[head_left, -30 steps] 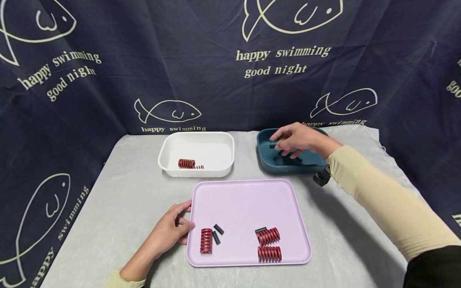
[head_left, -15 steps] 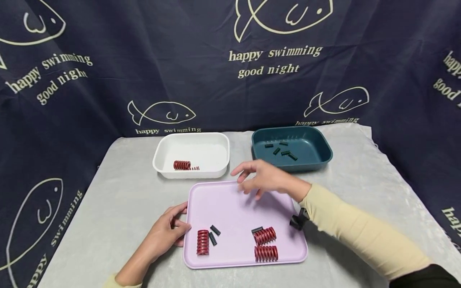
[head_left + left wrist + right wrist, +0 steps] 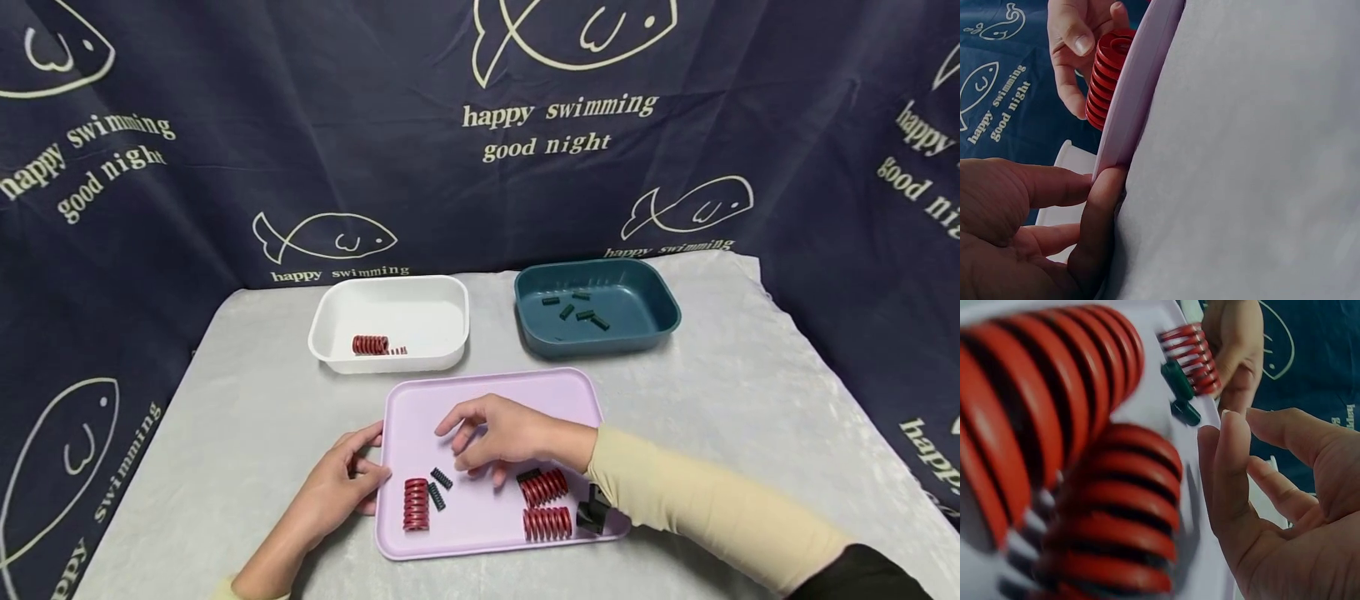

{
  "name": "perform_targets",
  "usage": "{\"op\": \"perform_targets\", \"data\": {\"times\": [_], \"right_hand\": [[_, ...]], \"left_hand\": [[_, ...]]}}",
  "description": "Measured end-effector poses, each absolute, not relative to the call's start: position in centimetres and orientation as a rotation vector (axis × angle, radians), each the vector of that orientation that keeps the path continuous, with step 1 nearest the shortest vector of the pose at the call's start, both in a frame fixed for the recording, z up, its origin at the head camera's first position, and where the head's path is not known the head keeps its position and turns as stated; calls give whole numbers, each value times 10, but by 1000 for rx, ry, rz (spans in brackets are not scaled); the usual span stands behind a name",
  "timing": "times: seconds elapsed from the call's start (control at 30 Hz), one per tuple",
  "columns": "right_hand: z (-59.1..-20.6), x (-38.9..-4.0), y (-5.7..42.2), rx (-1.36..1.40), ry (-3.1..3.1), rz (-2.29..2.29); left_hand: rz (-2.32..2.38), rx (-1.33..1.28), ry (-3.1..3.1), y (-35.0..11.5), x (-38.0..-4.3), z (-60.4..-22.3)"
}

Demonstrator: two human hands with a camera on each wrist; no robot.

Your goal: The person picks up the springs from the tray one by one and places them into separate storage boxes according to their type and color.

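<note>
My left hand (image 3: 333,479) grips the left rim of a lilac tray (image 3: 476,525), thumb and finger meeting at the edge in the left wrist view. Over the tray's middle hovers my right hand (image 3: 506,433), fingers loosely bent and holding nothing. Just left of its fingertips lie two small dark green springs (image 3: 442,478), beside a large red spring (image 3: 416,504). On the tray's right half are another red spring (image 3: 546,488), a small dark spring (image 3: 529,475) partly behind it, and one more red spring (image 3: 547,524) near the front rim.
Behind the tray, a white bin (image 3: 420,367) holds a large red spring (image 3: 370,345) and small red pieces. A dark teal bin (image 3: 637,333) at the back right contains several small green springs (image 3: 585,315). A dark printed cloth (image 3: 420,167) hangs behind the table.
My right hand has come from the teal bin forward and left, over the tray; its fingers are empty. The left hand keeps hold of the rim. The head view has shifted slightly.
</note>
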State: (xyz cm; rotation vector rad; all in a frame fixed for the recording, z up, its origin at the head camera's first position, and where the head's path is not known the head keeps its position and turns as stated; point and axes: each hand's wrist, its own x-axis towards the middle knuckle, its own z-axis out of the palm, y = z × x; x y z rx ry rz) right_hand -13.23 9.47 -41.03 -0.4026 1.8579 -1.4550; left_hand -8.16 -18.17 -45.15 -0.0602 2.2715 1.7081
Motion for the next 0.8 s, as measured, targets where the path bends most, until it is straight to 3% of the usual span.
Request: {"op": "perform_targets", "data": {"times": [0.8], "right_hand": [[-420, -114, 66, -533, 2114, -1231]], "left_hand": [[1688, -67, 2271, -181, -81, -449]]}}
